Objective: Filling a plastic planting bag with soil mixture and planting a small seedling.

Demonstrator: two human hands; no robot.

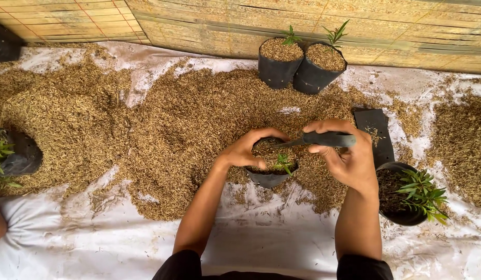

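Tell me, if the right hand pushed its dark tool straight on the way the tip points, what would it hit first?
Most likely the husk filling in the small black grow bag, beside the seedling. The right hand aims the tool leftward and down into it; the left hand lies just beyond, though depth is unclear.

White sheet (271, 243) on ground; husks (188, 124), perhaps rice, heaped on it.

Five soft black plastic grow bags holding green seedlings: two (280, 63) (319, 68) side by side by the bamboo wall, one (270, 178) central, one (401, 215) right, one (20, 153) left. One flat empty black bag (375, 136). One dark-handled tool (323, 139). Two bare hands (248, 150) (344, 155).
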